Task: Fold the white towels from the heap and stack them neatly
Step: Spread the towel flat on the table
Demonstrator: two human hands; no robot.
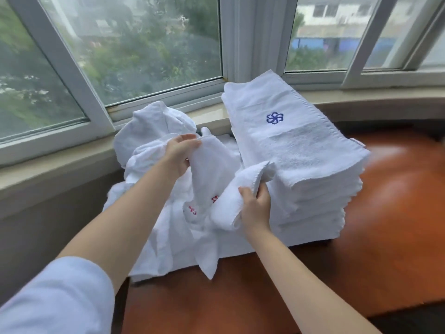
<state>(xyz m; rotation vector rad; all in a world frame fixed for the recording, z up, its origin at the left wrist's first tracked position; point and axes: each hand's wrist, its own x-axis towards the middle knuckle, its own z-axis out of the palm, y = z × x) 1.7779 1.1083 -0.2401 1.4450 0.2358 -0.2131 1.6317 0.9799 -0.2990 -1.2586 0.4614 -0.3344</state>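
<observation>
Left hand (179,154) pinches one edge of a white towel (207,179); right hand (255,204) grips its other bunched end. The towel hangs between them above the heap (154,131), left of the folded stack (296,150) on the brown table (385,225).

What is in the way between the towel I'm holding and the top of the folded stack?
Nothing visible. The towel, held by the left hand and right hand, sits just left of the folded stack, whose top shows only its blue logo.
</observation>
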